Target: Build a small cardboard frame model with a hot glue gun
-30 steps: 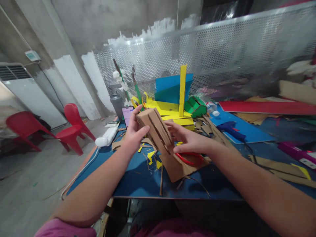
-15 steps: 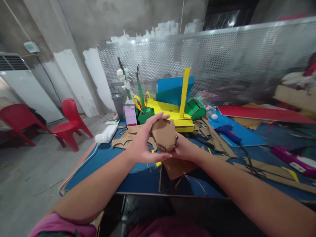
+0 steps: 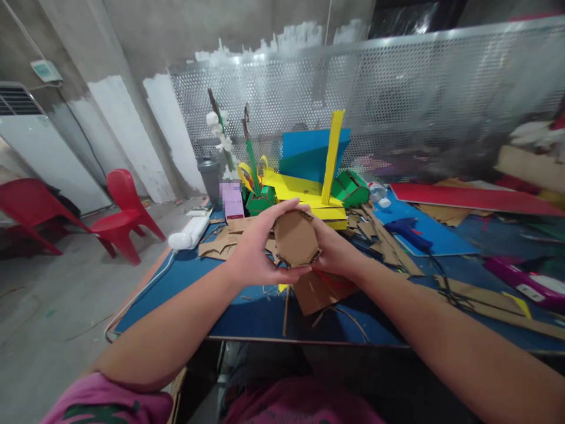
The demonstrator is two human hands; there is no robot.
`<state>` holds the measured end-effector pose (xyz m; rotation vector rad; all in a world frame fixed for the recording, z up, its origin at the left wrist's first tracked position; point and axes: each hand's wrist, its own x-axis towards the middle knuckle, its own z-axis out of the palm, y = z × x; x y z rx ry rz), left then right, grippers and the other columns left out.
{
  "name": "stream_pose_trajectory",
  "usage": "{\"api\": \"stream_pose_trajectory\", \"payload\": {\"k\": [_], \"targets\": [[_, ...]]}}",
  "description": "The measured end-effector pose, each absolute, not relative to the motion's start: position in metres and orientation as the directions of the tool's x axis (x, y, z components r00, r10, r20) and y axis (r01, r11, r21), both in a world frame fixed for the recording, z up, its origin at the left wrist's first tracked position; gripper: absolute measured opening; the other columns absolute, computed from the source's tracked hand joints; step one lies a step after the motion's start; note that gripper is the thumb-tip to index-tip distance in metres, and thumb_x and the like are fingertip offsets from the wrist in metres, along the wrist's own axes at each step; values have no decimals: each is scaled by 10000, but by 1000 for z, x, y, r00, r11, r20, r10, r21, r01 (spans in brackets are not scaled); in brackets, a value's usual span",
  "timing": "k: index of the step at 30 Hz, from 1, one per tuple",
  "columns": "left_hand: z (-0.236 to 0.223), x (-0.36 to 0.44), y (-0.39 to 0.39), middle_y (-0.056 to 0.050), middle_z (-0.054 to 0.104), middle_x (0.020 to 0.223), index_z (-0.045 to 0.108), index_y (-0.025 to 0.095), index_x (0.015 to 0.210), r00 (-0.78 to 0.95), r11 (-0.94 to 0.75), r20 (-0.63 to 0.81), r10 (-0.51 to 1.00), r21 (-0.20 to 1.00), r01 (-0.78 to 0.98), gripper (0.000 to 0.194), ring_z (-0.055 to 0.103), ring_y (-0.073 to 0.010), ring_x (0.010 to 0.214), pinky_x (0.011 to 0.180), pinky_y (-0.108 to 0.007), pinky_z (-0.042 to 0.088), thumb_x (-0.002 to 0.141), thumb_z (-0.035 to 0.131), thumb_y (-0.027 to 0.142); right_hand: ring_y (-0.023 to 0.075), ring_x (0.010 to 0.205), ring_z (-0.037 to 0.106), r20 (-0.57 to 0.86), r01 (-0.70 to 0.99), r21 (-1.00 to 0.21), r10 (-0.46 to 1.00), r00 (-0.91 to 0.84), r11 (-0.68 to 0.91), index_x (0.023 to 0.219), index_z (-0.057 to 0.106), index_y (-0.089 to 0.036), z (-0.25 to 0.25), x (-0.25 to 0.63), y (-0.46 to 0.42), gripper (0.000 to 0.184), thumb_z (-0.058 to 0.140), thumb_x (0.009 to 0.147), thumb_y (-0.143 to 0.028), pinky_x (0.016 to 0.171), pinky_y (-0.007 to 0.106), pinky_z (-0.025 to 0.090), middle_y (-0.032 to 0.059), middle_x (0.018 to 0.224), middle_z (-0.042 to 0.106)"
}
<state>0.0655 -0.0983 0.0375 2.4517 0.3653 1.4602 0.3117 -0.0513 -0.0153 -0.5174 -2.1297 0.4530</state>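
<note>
Both of my hands wrap round a brown cardboard tube with a hexagonal end (image 3: 296, 238), held above the blue table (image 3: 247, 315) with its flat end facing me. My left hand (image 3: 255, 250) grips its left side, thumb underneath and fingers curled over the top. My right hand (image 3: 335, 250) grips the right side from behind. A flat piece of brown cardboard (image 3: 320, 290) lies on the table just under my hands, partly hidden by them.
Cardboard scraps (image 3: 220, 244), a phone (image 3: 232, 200), a white power strip (image 3: 188, 235), a blue glue gun (image 3: 408, 231) and a yellow, blue and green paper model (image 3: 318, 185) crowd the table. A perforated metal screen (image 3: 397, 106) stands behind. Red chairs (image 3: 119, 215) stand at left.
I turned the cardboard tube from lying sideways to end-on toward me, and both hands closed round it. It now sits slightly higher and steadier between my hands.
</note>
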Motion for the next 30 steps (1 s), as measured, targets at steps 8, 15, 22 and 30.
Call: {"api": "stream_pose_trajectory", "payload": {"k": [8,15,22,30], "targets": [[38,68,-97,-139,704,1563,478,323,1687,468,-958,838,281,273,86,1160,694,-390,1419,1230,-548,544,675,1042,372,452,1478,586,717,204,-395,439,-542,896,1713,410,-400,-10,311,-51,1042,938,826,-260,1227,683,511,126,1622,599],[38,70,-88,-150,707,1531,608,280,1558,274,-795,775,570,604,-53,937,687,-377,1401,1194,-512,560,724,1029,342,455,1505,608,600,309,-445,536,-594,840,1734,366,-342,-8,313,-62,1047,912,843,-288,1250,665,524,159,1652,602],[38,63,-51,-74,800,1213,752,236,1279,-22,-425,462,887,795,-434,573,755,-291,1179,996,-387,627,840,887,579,437,1674,435,488,288,-675,704,-516,680,1801,257,-354,-8,314,-72,1102,883,903,-477,1370,684,362,141,1825,429],[38,67,-54,-16,806,1171,762,272,1196,-112,-337,327,938,794,-505,485,732,-238,1216,899,-285,582,826,892,557,363,1571,563,667,38,-714,696,-268,699,1660,438,-390,2,317,-68,855,872,932,-509,1341,614,429,111,1655,613]]}}
